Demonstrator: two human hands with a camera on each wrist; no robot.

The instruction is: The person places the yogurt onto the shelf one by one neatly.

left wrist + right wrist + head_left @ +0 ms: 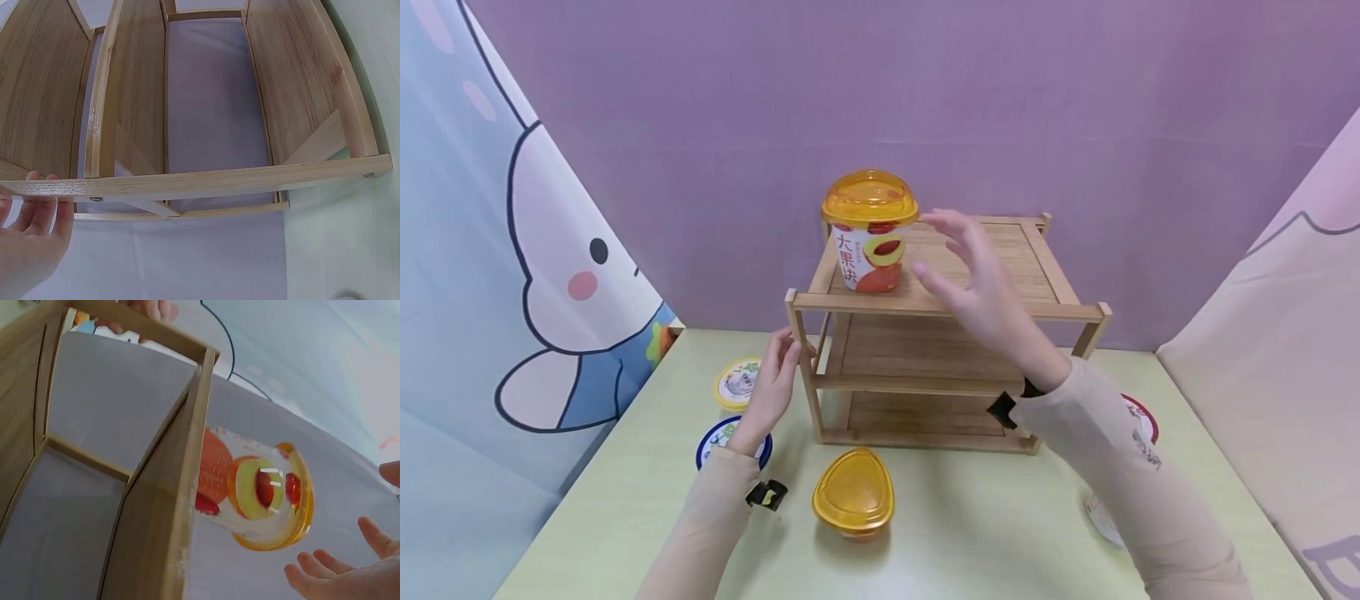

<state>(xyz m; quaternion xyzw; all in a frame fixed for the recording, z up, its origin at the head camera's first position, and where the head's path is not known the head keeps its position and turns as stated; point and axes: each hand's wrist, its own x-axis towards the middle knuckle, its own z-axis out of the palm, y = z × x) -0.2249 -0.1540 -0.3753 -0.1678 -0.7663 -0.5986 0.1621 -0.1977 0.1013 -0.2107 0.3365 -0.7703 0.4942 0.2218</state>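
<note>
A three-tier wooden shelf (pixel 925 346) stands on the table. On its top board, at the left, an upright fruit cup (pixel 872 250) with a clear orange lid shows a halved fruit on its label. My right hand (pixel 985 296) is just right of this cup, fingers spread and thumb apart; in the right wrist view a gap separates the hand (pixel 353 575) from the lid. Beside the shelf's left side is my left hand (pixel 767 396). In the left wrist view its fingers (pixel 42 215) curl behind a wooden post (pixel 219 182) and their tips show beyond it.
Another orange-lidded cup (pixel 853 492) stands before the shelf. Left of the shelf are a yellow-rimmed tub (pixel 737 383) and a blue-rimmed tub (pixel 715 437), partly behind the left arm. A red-rimmed tub (pixel 1142 418) and a pale container (pixel 1102 521) are partly hidden by the right sleeve.
</note>
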